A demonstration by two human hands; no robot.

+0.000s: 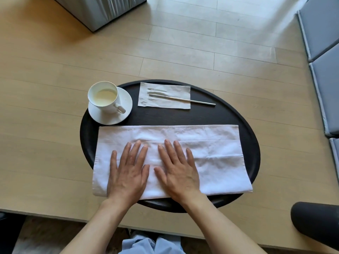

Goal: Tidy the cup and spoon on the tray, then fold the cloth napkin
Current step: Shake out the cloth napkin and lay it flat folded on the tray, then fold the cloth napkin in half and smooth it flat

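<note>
Pressing hands: left hand (128, 171) and right hand (177, 169) lay flat, each grip spread, on the napkin (211, 156).
Cup (103, 97): stood at 10 o'clock on the tray (244, 129).
Utensil (183, 99): lay at 12 o'clock.
</note>
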